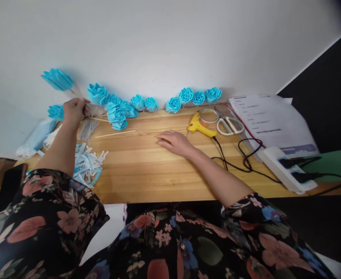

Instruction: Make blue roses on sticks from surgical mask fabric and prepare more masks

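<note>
My left hand (pixel 75 110) is closed on the thin stem of a blue paper flower (pixel 57 79), raised at the far left with its bloom tilted up and left. My right hand (pixel 174 142) lies palm down on the wooden table (pixel 158 170), fingers pointing left and holding nothing. Several blue paper roses (pixel 117 112) are bunched just right of my left hand. More blue roses (pixel 185 95) stand in a row against the wall. A loose thin stick (pixel 115 134) lies between my hands.
A yellow glue gun (pixel 201 126), a tape roll (pixel 209 116) and white-handled scissors (pixel 230 126) lie at the right. Beyond them are papers (pixel 271 120) and a power strip (pixel 286 170) with black cords. Paper scraps (pixel 89 164) and a dark phone (pixel 10 188) are at the left.
</note>
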`<state>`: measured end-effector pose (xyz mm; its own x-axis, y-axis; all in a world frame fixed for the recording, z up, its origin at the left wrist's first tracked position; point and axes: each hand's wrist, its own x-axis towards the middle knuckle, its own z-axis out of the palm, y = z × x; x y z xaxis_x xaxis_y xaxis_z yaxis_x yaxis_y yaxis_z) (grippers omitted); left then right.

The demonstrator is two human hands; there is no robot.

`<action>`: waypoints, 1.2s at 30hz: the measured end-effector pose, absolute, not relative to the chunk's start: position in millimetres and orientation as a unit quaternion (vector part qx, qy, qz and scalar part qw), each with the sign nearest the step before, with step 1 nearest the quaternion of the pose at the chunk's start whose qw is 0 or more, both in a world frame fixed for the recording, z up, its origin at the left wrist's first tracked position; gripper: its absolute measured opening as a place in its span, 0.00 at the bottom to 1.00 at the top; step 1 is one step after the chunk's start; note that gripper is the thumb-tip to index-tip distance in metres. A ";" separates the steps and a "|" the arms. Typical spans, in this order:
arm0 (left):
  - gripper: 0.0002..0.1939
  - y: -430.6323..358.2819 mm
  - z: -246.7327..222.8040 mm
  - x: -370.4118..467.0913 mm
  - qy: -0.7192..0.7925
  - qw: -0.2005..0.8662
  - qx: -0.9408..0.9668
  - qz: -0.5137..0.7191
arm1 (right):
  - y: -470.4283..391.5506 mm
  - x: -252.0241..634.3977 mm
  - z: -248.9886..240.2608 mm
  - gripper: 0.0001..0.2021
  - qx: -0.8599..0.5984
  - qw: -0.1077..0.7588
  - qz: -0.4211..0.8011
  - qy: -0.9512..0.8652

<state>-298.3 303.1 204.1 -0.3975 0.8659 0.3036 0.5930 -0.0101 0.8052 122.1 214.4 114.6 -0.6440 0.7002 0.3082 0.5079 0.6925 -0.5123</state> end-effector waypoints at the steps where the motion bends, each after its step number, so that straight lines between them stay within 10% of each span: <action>1: 0.09 302.8 205.8 -297.7 0.690 0.133 0.529 0.475 | 214.4 122.1 114.6 0.17 -0.342 0.248 0.193 -0.886; 13: 0.09 279.0 221.5 -291.3 0.685 0.008 0.564 0.460 | 215.0 121.3 113.5 0.17 -0.342 0.251 0.195 -0.884; 36: 0.17 261.4 191.0 -293.5 0.689 -0.105 0.717 0.023 | 214.6 121.2 114.5 0.16 -0.341 0.249 0.199 -0.884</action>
<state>-293.5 261.4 191.0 0.0506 0.9827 0.1780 0.9924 -0.0294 -0.1196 121.2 214.6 114.5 -0.6432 0.7028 0.3040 0.5050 0.6878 -0.5215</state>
